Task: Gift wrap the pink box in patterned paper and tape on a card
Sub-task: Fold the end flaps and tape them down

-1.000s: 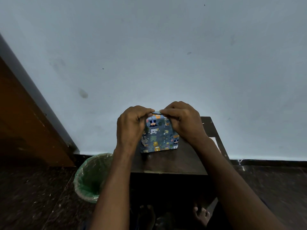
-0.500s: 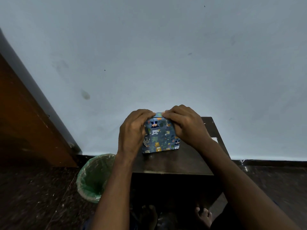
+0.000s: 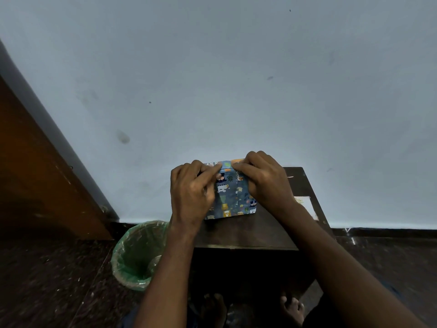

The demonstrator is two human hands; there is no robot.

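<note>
On the far half of the counter [image 3: 248, 235], near the wall [image 3: 236, 79], stands the box [image 3: 233, 197], fully covered in blue patterned paper with small animal prints. No pink surface shows. Its near face is upright and turned toward the camera; its base rests on the counter top.

Left hand [image 3: 191, 195]: wrapped over the box's left side, palm against the paper, fingers curled onto the upper left edge. Index finger [image 3: 212, 170] extends along the top edge toward the middle. Grip on the box is firm.

Right hand [image 3: 264, 181]: wrapped over the upper right corner, fingers curled, fingertips [image 3: 236, 166] pressing down on the top edge. Fingertips of the two hands nearly meet at the middle of the top edge, over a fold of paper; whether they touch cannot be told.

Both forearms reach in from the near edge of the counter.

A pale slip [image 3: 303, 201] lies near the counter's right edge, partly hidden by the right forearm; what it is cannot be told.

On the floor [image 3: 47, 280], just beside the counter's left edge: a bin [image 3: 137, 256] with a green liner. A brown wooden panel [image 3: 35, 174] leans along the left.
</note>
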